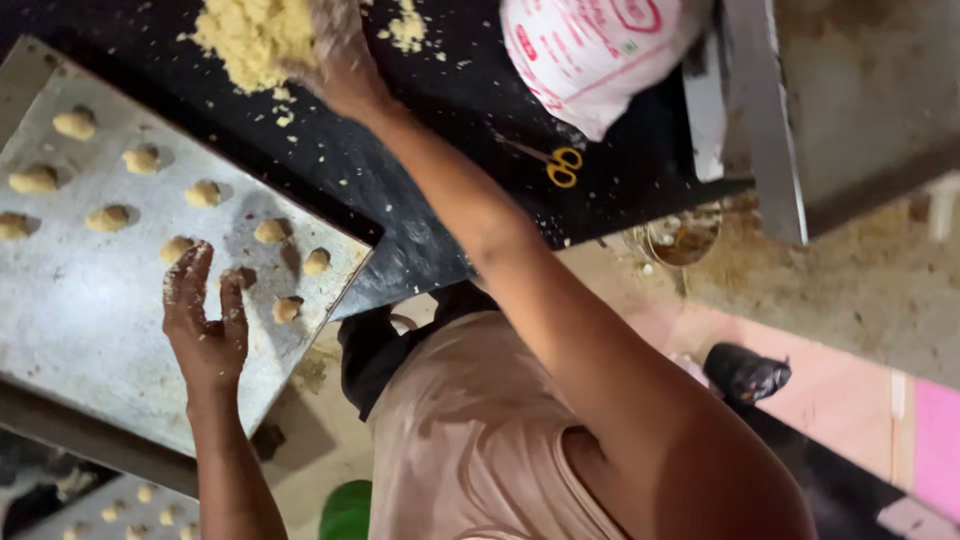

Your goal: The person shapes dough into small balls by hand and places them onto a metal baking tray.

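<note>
**Item 1: dough heap** [255, 40]. Pale yellow and crumbly, piled on the black desk [430, 200]. The right hand [340, 50] is sunk into its near edge. The hand is blurred and coated, so whether that grip is closed on dough cannot be told.

**Item 2: dough lumps** [270, 231]. About a dozen small rounded pieces lie in loose rows on a metal tray [90, 380]. The last ones sit just beyond the fingertips of the left hand [205, 320].

**Item 3: left hand.** The grip is open and holds nothing. The fingers are spread, smeared with dough, and hover over or rest lightly on the tray; which of the two cannot be told.

**Step, as judged:** portioning from the heap onto the tray, with a fresh pinch being gathered. Any further lump calls for bare sheet, and that lies under and on the near side of the left grip.

**Item 4: surroundings.**
- Scissors [555, 162] with yellow handles lie on the desk, well to the outer side of the right forearm.
- A white bag [590, 55] with red print sits beyond the scissors.
- A grey metal cabinet [860, 100] stands farther out.
- A second tray [120, 510] of lumps sits low, nearer the body than the left wrist.
</note>
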